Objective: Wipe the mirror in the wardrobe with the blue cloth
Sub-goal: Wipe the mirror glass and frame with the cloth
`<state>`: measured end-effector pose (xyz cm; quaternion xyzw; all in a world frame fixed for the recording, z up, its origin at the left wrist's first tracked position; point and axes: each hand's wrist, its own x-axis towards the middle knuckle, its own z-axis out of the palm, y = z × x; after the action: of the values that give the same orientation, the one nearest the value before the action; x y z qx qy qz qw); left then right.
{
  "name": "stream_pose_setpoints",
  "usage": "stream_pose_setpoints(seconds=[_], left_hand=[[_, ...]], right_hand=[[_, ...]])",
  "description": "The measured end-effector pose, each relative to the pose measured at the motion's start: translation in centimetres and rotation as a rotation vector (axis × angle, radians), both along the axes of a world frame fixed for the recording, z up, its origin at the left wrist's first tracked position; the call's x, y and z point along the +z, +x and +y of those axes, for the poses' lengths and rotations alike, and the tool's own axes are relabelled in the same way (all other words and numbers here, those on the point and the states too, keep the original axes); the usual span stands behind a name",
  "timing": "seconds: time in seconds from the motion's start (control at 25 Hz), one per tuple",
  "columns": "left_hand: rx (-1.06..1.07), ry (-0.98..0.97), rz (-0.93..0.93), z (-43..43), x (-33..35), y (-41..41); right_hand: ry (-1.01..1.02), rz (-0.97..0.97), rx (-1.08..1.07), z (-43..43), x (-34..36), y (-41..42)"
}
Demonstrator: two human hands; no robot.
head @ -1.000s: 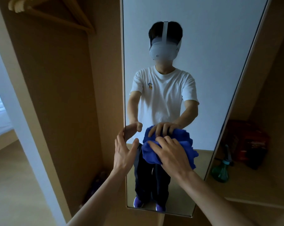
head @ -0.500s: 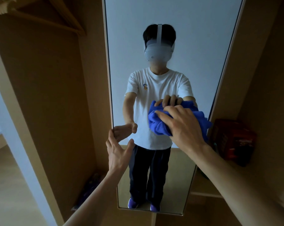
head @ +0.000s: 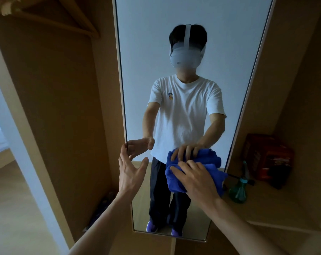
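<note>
Cloth work sits low on the glass. Our right hand (head: 196, 179) curls its fingers over the bunched blue cloth (head: 174, 183), clutching it and pressing it against the mirror (head: 146, 52). We judge the wad is held bunched to give a thick pad under the palm. Out to the left of that grip, our left hand (head: 131, 172) is released, fingers straight. Its tips meet their reflection at the mirror's edge, likely to steady the panel inside the wardrobe (head: 54, 107). To the right of the grip, a green spray bottle (head: 238, 192) and a red box (head: 268, 159) stand on a shelf. We cannot tell how much of the glass above the grip is wiped.
</note>
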<state>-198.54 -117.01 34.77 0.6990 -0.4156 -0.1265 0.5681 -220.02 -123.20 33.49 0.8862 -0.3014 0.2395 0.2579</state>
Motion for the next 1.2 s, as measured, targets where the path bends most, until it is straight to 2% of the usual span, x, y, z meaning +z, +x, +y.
stream_pose_setpoints(seconds=[0.2,0.4,0.52,0.76,1.04,1.2], left_hand=[[-0.012,0.005,-0.004,0.3,0.0,0.1],[0.003,0.008,0.005,0.0,-0.2,-0.3],[0.031,0.006,0.007,-0.2,-0.3,-0.7],[0.067,0.014,0.018,-0.7,-0.5,-1.3],[0.054,0.006,-0.002,-0.4,-0.6,-0.8],[0.015,0.007,0.001,0.1,-0.5,-0.3]], right_hand=[[-0.012,-0.076,-0.022,-0.2,3.6,-1.5],[-0.134,-0.183,-0.046,-1.3,10.1,-4.6],[-0.162,-0.203,-0.043,-1.8,11.3,-5.2],[-0.134,-0.204,-0.002,-2.3,6.6,-5.5],[-0.024,-0.045,-0.007,-1.6,-1.1,-6.5],[0.048,-0.069,-0.008,-1.2,-1.8,-7.0]])
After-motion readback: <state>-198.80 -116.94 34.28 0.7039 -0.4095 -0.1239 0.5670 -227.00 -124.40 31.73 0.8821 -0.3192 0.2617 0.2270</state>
